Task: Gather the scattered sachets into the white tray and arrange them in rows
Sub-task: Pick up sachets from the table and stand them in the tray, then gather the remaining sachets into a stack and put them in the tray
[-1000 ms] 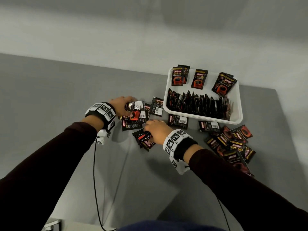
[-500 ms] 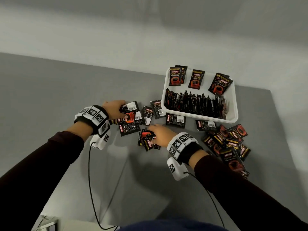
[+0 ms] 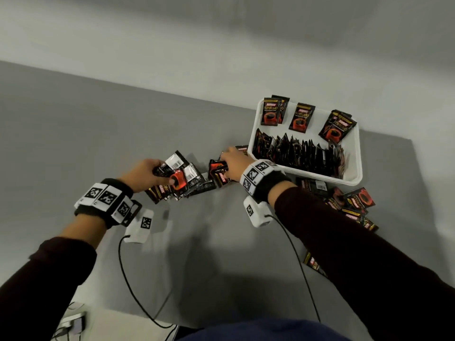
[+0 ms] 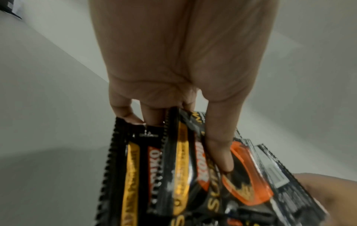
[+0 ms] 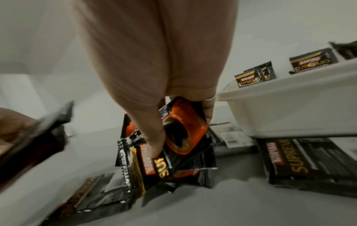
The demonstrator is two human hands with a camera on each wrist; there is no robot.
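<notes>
While both hands are busy collecting, the task looks to be in its gathering step, with arranging yet to come for what they hold. Nearest, the left hand [image 3: 145,172] grips a fanned bunch of sachets [image 3: 177,179], thumb pressed across their faces and fingers curled behind, as the left wrist view shows. Just to that bunch's right, the right hand [image 3: 234,166] pinches a smaller bundle [image 3: 219,172] between thumb and fingers, its lower edges touching the grey table [image 3: 123,119]. A few loose sachets [image 5: 92,197] lie flat beneath and beside this grip.

The next move probably calls for squaring each bunch so the packets face one way, then lifting it over the near wall of the white tray [image 3: 354,178], which stands just beyond the right hand. Slippery foil could let packets slide out of a fanned hold.

Each sachet is a small flat black packet with serrated ends, gold lettering and an orange cup on the front, a white barcode panel on the back. Inside the tray one row [image 3: 300,151] stands on edge along the near side, with a few upright against the far wall. To the right of the right forearm, a scattered heap [image 3: 349,203] waits on the table.
</notes>
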